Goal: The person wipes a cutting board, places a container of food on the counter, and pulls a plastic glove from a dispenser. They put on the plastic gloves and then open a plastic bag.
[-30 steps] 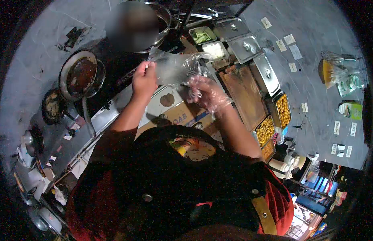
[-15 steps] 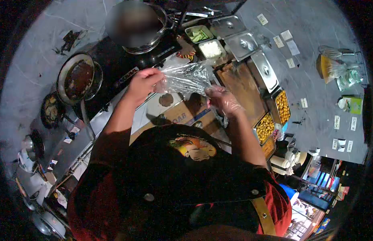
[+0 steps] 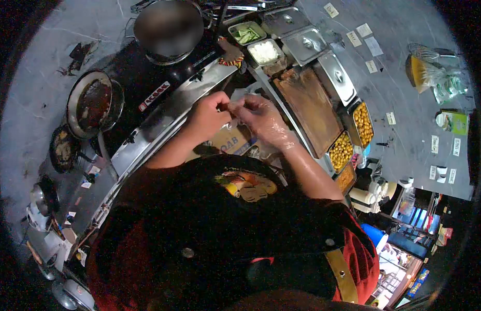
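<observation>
My right hand wears a thin clear plastic glove, shiny over the wrist. My left hand is bare. Their fingertips meet in front of my chest, both hands closed in a pinch on thin clear plastic, seemingly a second disposable glove, mostly hidden by the fingers. Below them lies a cardboard box with blue print. To the right of my gloved hand is a brown cutting board.
Left, a frying pan with dark residue and a large pot sit on the black stove. Containers of cut green vegetable, white food and small yellow balls border the board. Lidded steel pans stand behind.
My hands have come together from apart. The plastic stretched between them is now bunched at my fingers and mostly out of sight. The view has shifted slightly.
</observation>
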Action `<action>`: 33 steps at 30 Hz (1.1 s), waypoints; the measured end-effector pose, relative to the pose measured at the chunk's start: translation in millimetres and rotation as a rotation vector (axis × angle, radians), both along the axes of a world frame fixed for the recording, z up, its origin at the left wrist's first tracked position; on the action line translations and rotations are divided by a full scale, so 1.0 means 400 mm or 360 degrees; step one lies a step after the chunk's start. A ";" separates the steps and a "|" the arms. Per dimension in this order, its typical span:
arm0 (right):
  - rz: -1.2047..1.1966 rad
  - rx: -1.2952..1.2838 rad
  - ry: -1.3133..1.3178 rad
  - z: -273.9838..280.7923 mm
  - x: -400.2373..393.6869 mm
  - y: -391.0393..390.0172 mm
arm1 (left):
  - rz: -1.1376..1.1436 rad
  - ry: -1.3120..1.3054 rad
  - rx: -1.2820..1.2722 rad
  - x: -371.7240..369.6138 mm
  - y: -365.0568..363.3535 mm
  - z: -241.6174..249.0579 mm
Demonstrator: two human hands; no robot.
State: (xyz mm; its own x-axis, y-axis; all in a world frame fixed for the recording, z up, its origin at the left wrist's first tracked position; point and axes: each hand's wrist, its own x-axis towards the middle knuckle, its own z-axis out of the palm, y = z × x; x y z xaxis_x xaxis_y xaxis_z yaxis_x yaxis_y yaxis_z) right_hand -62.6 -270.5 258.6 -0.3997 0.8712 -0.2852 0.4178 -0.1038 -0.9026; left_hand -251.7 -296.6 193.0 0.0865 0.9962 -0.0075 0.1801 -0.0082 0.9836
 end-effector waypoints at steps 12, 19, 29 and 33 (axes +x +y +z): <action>0.0039 -0.0300 0.0421 -0.032 0.043 0.045 | -0.0220 -0.0874 -0.0409 -0.040 0.007 0.005; 0.0171 0.0057 0.0058 -0.001 0.034 0.039 | -0.0307 -0.0899 -0.0392 -0.030 0.018 0.001; -0.0085 0.0287 0.0384 -0.042 0.032 0.028 | 0.0083 -0.1137 -0.0605 0.002 0.021 0.015; -0.0051 0.0171 0.0293 -0.037 0.007 0.020 | 0.0002 -0.1124 -0.0687 0.004 0.025 0.020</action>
